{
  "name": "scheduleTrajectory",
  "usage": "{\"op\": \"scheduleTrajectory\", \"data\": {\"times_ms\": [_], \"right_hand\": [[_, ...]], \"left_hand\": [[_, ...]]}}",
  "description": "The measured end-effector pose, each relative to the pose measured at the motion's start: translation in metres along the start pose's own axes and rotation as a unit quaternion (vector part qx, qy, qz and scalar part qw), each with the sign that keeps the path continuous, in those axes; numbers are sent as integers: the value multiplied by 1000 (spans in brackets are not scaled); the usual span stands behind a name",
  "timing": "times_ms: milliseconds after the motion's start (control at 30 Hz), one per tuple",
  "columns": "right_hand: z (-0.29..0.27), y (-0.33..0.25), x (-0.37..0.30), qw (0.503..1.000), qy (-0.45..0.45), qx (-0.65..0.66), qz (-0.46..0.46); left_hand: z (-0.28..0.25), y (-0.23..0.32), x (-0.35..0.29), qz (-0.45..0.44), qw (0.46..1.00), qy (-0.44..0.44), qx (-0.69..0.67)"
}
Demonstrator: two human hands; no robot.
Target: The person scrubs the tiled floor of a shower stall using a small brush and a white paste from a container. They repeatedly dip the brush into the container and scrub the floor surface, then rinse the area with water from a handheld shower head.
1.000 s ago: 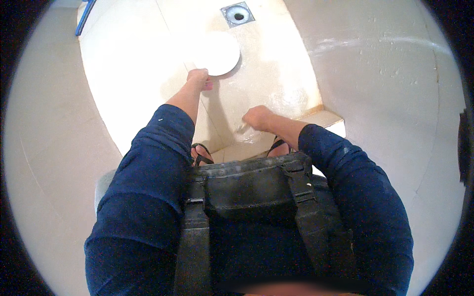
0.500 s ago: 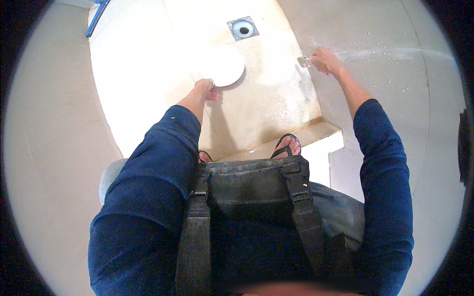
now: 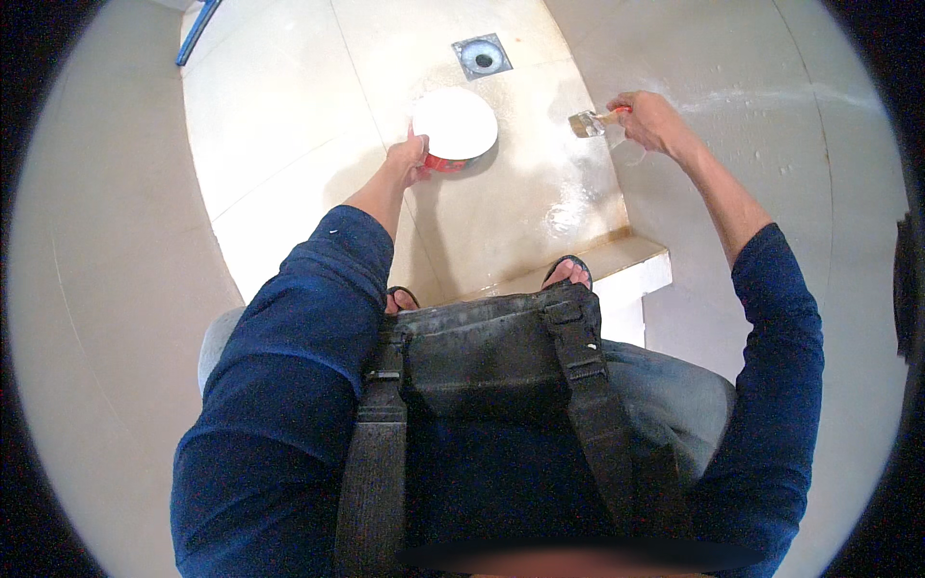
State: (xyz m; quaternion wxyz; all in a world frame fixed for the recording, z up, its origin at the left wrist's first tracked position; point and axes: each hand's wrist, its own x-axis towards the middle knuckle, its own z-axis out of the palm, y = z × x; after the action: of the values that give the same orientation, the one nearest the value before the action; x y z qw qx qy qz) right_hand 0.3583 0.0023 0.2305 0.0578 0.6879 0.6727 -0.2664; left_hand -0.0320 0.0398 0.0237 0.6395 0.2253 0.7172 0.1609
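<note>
My left hand (image 3: 409, 160) is closed round the side of a round tub with a red wall (image 3: 445, 166), its fingers partly hidden. The tub's top shows as a plain white disc; whether that is a lid or white contents I cannot tell. Out to the right, my right hand (image 3: 657, 123) grips a flat paintbrush (image 3: 588, 124) by its handle, whose end is orange-red. Its bristles point left, over the seam between the floor and the right wall (image 3: 732, 154).
A square metal floor drain (image 3: 483, 58) lies beyond the tub. Wet patches shine on the tiled floor (image 3: 279, 125) and a whitish wet streak crosses the right wall. A low ledge (image 3: 631, 256) is beside my sandalled foot (image 3: 568, 271). A blue bar (image 3: 198, 33) stands far left.
The brush has swung out to the left of my right hand and shows more fully. My left hand has shifted the tub slightly right, and its red side now shows.
</note>
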Motion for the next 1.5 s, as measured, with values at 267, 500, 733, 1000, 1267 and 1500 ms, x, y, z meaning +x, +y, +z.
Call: {"op": "scheduleTrajectory", "data": {"times_ms": [267,500,733,1000,1267,1500], "right_hand": [[1,-4,1,991,130,20,34],[2,-3,13,991,79,-60,85],[14,23,19,995,26,-88,-37],[-6,23,29,993,3,-24,111],[8,42,36,989,44,-137,6],[-10,11,24,991,-16,4,130]], "left_hand": [[22,-2,15,3,1000,-12,-12],[50,3,18,98,982,-52,153],[122,31,-23,192,957,-93,196],[183,79,-123,287,922,35,259],[203,95,-158,422,873,33,241],[199,96,-159,556,794,25,245]]}}
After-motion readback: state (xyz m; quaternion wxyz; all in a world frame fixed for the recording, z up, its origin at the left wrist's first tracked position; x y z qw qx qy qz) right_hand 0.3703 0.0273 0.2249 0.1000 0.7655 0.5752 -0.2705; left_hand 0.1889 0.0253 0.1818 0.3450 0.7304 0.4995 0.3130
